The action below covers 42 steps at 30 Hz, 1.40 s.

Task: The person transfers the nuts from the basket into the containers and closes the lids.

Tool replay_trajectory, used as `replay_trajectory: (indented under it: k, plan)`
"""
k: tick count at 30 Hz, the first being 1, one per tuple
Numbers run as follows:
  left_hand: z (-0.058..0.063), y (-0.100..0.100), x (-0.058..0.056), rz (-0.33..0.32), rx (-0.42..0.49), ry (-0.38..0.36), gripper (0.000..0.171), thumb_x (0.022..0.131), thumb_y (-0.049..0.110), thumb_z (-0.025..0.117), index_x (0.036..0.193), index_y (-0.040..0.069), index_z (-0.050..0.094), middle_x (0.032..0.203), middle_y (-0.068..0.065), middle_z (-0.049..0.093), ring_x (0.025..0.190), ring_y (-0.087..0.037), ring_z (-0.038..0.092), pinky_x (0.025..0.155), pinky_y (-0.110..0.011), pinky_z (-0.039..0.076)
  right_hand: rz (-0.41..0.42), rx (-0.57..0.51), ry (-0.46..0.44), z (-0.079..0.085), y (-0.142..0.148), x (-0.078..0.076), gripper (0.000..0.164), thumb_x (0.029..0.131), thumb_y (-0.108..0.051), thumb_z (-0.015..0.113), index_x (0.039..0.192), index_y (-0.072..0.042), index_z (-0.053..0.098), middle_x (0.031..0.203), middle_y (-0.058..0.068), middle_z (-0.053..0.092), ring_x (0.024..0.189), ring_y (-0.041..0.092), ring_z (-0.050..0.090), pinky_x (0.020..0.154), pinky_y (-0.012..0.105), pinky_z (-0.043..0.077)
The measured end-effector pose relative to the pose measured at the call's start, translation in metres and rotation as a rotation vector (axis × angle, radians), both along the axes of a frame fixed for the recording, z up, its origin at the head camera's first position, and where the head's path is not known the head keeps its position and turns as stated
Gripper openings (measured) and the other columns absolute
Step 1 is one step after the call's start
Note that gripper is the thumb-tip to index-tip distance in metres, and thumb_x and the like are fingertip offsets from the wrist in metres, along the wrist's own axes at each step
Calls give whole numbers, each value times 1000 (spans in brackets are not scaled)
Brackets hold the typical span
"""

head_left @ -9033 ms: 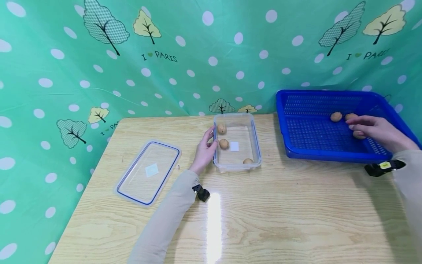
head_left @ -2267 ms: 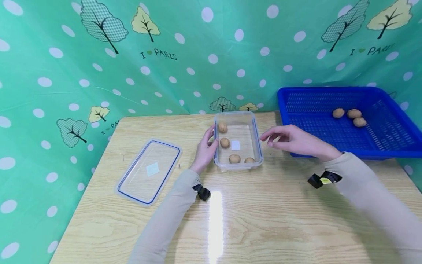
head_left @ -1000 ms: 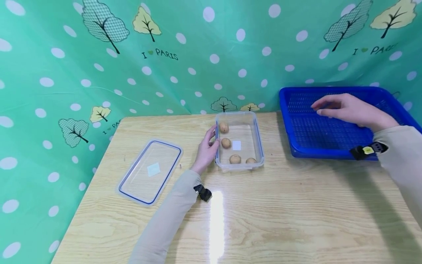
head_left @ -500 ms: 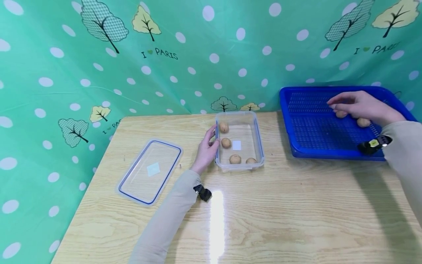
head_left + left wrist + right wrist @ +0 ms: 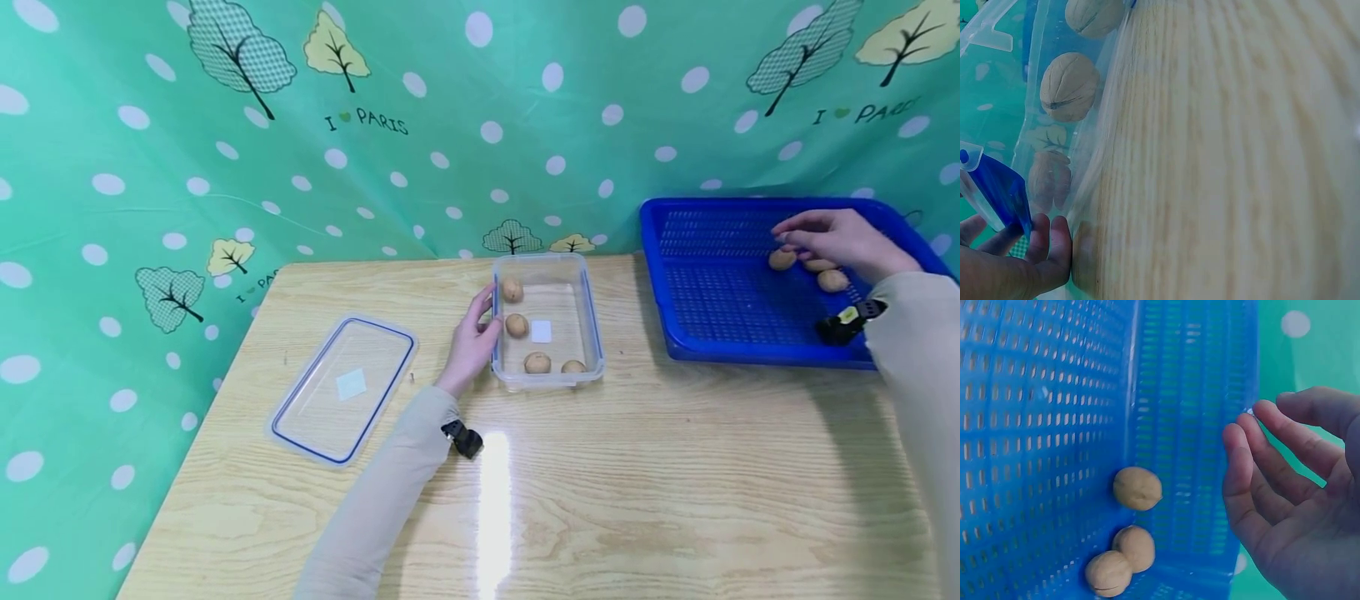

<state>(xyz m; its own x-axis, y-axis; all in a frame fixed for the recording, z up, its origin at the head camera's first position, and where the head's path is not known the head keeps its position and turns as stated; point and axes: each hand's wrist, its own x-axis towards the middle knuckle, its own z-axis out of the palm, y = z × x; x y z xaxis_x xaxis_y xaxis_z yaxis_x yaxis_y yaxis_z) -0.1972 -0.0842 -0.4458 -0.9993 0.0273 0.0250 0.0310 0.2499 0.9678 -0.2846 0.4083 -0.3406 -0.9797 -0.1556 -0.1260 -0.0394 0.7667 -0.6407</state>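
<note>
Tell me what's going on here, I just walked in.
A person has their left hand against the side of a clear container with four walnuts in it. Their right hand hovers over a blue basket, holding nothing that I can see, near three more walnuts. The container is open; a lid lies off to its left on the table.
</note>
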Motion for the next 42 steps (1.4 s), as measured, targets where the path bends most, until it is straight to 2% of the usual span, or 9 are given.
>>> replay_trajectory:
  k: [7, 14, 18, 22, 34, 36, 38, 41, 42]
  plan:
    - [1, -1, 0, -2, -10, 8, 57, 98, 10, 50, 151, 25, 34, 146, -10, 45, 94, -31, 61, 78, -35, 54, -33, -7, -34, -14, 10, -2, 51, 103, -30, 42, 129, 13, 45, 89, -11, 59, 69, 6, 56, 59, 28, 49]
    - [0, -1, 1, -8, 3, 16, 57, 98, 9, 50, 151, 23, 35, 145, -11, 45, 91, -31, 62, 75, -36, 54, -44, -1, -94, -25, 27, -7, 57, 103, -30, 38, 134, 17, 34, 92, -5, 60, 71, 2, 58, 63, 28, 52]
    - [0, -1, 1, -10, -4, 13, 57, 98, 9, 49, 150, 25, 35, 146, -12, 44, 90, -30, 62, 74, -36, 55, -91, 13, -95, -34, 33, -12, 64, 101, -35, 40, 136, 17, 31, 99, 17, 60, 70, 5, 59, 62, 30, 51]
    - [1, 0, 2, -24, -5, 6, 57, 98, 10, 48, 151, 25, 34, 146, -13, 42, 91, -31, 62, 76, -36, 55, -89, 20, -159, -39, 39, -14, 72, 100, -40, 40, 142, 17, 22, 131, 41, 34, 71, 0, 56, 64, 29, 52]
    - [1, 0, -1, -20, 4, 16, 57, 98, 10, 50, 151, 24, 34, 146, -12, 43, 98, -32, 61, 82, -37, 54, 74, -74, -380, -43, 36, -20, 81, 102, -25, 48, 146, 14, -8, 146, 41, 2, 80, -20, 42, 83, 22, 51]
    - [1, 0, -2, -24, 5, 10, 57, 98, 10, 50, 151, 24, 34, 147, -12, 42, 100, -32, 61, 83, -37, 53, 82, -57, -389, -45, 33, -20, 84, 101, -27, 51, 145, 15, -7, 145, 42, 4, 87, -13, 46, 89, 30, 52]
    - [1, 1, -1, -25, 8, 4, 57, 98, 10, 50, 151, 25, 34, 147, -13, 42, 102, -32, 60, 84, -38, 53, 65, -37, -398, -48, 30, -20, 87, 100, -34, 52, 146, 15, -2, 146, 42, 7, 103, 6, 53, 96, 42, 48]
    - [0, 0, -1, -16, 11, 11, 57, 98, 10, 51, 151, 24, 34, 147, -13, 43, 103, -31, 60, 85, -38, 53, 76, 8, -385, -52, 24, -21, 85, 98, -40, 53, 146, 16, 11, 145, 40, 16, 123, 40, 41, 99, 55, 41]
    - [0, 0, -1, -11, 8, 17, 56, 98, 10, 51, 150, 23, 35, 146, -13, 43, 105, -31, 59, 86, -37, 52, 83, 11, -385, -53, 22, -22, 84, 98, -42, 54, 145, 16, 16, 145, 39, 20, 120, 35, 46, 99, 55, 42]
